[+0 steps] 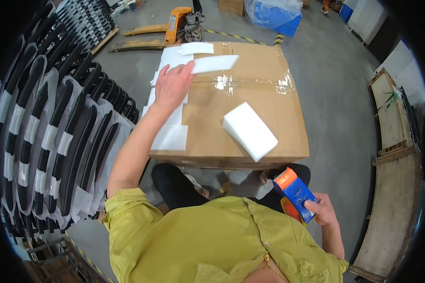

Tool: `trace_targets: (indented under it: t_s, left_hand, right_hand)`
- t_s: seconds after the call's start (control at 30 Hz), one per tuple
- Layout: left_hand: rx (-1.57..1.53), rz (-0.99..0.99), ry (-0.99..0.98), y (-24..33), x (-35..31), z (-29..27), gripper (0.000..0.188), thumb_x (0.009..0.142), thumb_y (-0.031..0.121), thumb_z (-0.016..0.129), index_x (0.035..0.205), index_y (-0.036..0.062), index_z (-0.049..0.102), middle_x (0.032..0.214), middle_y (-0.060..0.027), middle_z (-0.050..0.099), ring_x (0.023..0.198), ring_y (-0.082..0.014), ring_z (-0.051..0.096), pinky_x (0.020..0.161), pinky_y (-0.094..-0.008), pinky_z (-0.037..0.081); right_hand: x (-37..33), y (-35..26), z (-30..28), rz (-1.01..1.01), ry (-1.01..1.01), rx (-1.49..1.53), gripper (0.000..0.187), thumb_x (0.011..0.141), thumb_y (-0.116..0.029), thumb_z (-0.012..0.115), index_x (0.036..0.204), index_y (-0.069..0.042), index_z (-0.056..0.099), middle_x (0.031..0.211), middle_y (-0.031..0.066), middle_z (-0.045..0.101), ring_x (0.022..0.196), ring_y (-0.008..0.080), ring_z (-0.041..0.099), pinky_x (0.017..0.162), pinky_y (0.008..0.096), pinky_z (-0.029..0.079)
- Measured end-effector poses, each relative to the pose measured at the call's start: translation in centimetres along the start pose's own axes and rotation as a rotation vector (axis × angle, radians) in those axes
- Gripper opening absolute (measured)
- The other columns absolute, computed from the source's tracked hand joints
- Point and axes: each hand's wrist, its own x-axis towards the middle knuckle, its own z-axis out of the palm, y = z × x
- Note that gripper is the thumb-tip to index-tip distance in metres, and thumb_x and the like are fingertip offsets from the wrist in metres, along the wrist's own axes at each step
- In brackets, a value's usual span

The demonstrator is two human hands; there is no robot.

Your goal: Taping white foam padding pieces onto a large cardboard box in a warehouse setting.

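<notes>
My left hand is over the far left part of a large cardboard box. Its thumb and fingers pinch one end of a thin white foam strip, which points to the right. Several white foam sheets lie in a row along the box's left edge. On the near right of the box top rests a stack of white foam sheets, set at a slant. Low at the right, beside my knee, my right hand grips a blue and orange tape dispenser, its orange end up.
Black curved frames with white wrapping stand stacked close on the left. Beyond the box is an orange pallet jack. A blue bin under clear plastic sits at the far end, and wooden crates line the right side.
</notes>
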Motion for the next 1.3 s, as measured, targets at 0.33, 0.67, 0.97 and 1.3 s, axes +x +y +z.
trace_targets:
  t_s: [0.33,0.67,0.97,1.3]
  left_hand:
    - [0.252,-0.169,-0.337,-7.6,4.4,14.9,0.032,0.088,0.035,0.05,0.114,0.016,0.053,0.09,-0.0103,0.062,0.089,-0.0274,0.059,0.095,-0.0464,0.033]
    - [0.342,-0.131,-0.409,-7.2,4.6,15.4,0.038,0.086,0.042,0.052,0.111,0.0145,0.059,0.126,-0.0096,0.048,0.123,-0.031,0.033,0.097,-0.0635,0.019]
    - [-0.818,-0.243,-0.166,4.2,4.6,5.7,0.04,0.081,0.019,0.065,0.118,0.0077,0.053,0.109,-0.0064,0.058,0.096,-0.0154,0.055,0.081,-0.0294,0.045]
    - [-2.007,-0.583,-1.216,18.0,-3.8,-6.1,0.023,0.088,0.017,0.059,0.105,0.0013,0.058,0.092,-0.0046,0.062,0.08,-0.0089,0.057,0.072,-0.0226,0.048]
  right_hand:
    - [2.1,0.3,0.3,0.174,0.137,0.064,0.043,0.072,-0.024,0.076,0.095,0.01,0.063,0.085,0.0125,0.066,0.073,0.0154,0.063,0.068,0.0267,0.05]
    - [2.4,0.0,0.4,0.189,0.109,0.091,0.041,0.07,-0.02,0.077,0.095,0.01,0.063,0.084,0.0117,0.067,0.071,0.0142,0.062,0.068,0.0266,0.05]
    - [0.4,-1.4,0.2,-0.145,0.109,-0.211,0.05,0.063,-0.038,0.079,0.088,0.003,0.064,0.074,0.003,0.062,0.068,0.0079,0.054,0.063,0.0235,0.045]
    - [1.2,-1.3,0.6,-0.7,-0.124,-0.357,0.037,0.065,-0.022,0.081,0.086,0.002,0.062,0.066,0.0018,0.061,0.055,0.0055,0.051,0.048,0.0214,0.037]
